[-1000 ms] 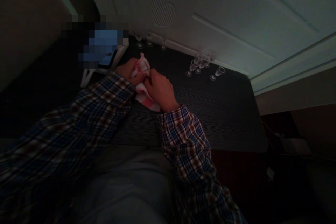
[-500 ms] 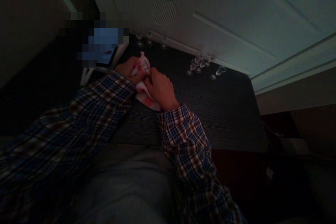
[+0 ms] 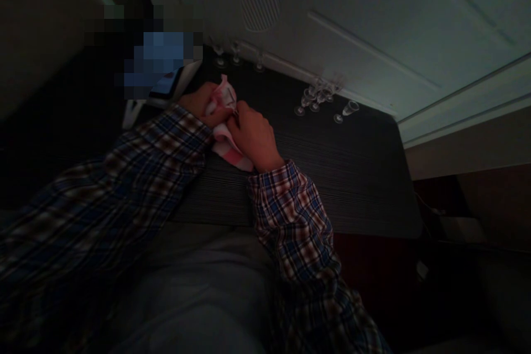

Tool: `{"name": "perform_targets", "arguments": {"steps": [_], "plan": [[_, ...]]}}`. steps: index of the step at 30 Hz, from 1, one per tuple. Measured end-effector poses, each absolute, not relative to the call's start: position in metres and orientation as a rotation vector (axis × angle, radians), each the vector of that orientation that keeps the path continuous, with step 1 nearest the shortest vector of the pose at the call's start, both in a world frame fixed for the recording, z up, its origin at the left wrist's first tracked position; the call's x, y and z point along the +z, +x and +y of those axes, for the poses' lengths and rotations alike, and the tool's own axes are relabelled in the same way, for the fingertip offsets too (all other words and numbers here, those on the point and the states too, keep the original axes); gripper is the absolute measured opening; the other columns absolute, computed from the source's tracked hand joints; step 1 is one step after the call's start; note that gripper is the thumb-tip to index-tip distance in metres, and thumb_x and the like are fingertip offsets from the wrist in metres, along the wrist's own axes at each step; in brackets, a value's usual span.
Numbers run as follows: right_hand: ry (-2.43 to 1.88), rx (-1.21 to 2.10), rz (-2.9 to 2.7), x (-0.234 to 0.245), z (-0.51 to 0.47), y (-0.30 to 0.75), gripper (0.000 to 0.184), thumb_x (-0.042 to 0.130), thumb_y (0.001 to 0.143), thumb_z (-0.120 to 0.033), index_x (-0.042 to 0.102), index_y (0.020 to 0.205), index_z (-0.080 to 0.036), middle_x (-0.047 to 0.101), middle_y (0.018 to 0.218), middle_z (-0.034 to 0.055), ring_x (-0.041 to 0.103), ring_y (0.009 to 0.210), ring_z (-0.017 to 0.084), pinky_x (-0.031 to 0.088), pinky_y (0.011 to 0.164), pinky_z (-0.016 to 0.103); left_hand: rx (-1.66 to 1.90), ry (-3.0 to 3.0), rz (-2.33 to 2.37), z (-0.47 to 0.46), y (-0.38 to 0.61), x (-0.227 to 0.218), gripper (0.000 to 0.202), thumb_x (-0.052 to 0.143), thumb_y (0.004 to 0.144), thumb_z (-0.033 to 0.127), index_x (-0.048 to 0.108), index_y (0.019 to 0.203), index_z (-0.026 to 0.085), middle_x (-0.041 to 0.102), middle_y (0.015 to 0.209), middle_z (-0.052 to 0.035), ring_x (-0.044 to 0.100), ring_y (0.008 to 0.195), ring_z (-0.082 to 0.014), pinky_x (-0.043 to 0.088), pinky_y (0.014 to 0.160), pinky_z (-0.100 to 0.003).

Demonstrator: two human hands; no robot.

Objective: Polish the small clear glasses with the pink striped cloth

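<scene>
My left hand is closed around a pink-and-white cloth, whose lower end hangs down under my hands. Up against it, my right hand has its fingers pinched together. Between the two hands a small clear glass glints against the cloth; its shape is mostly hidden by fingers and fabric, and the light is dim. Both hands are above the dark tabletop, left of its middle.
Several small stemmed glasses stand clustered near the white panel, with one glass to their right. At the back left is another group of stemmed glasses. A lit-screen device on a white stand is beside my left hand.
The view has tilted slightly, so the things on the table sit a little higher. My hands keep the same hold on the cloth and glass, with barely any movement.
</scene>
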State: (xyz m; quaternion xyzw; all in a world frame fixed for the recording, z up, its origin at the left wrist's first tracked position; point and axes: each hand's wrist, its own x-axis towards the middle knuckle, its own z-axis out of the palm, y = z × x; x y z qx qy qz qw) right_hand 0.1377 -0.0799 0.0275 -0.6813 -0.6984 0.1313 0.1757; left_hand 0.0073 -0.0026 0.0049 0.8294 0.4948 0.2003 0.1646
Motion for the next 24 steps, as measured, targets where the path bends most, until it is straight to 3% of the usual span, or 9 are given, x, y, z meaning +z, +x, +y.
{"name": "perform_targets", "arguments": {"steps": [13,24], "plan": [[-1.914,0.36,-1.991,0.032,-0.081,0.138,0.025,0.03,0.091,-0.033,0.045,0.103,-0.016,0.061,0.099,0.0086,0.06,0.09,0.024,0.047,0.078,0.037,0.504,2.343,1.452,-0.006,0.008,0.011,0.051,0.049,0.077,0.044,0.045,0.118,0.014,0.062,0.099,-0.0054,0.059,0.085,-0.0183,0.047,0.073,-0.027],[-1.897,0.35,-2.006,0.028,-0.079,0.138,0.03,0.024,0.093,-0.031,0.045,0.105,-0.014,0.059,0.098,0.0084,0.059,0.092,0.023,0.046,0.081,0.038,0.49,2.316,1.482,-0.012,0.009,0.016,0.049,0.05,0.079,0.039,0.044,0.121,0.013,0.059,0.109,-0.0079,0.059,0.094,-0.0229,0.047,0.081,-0.034]]}}
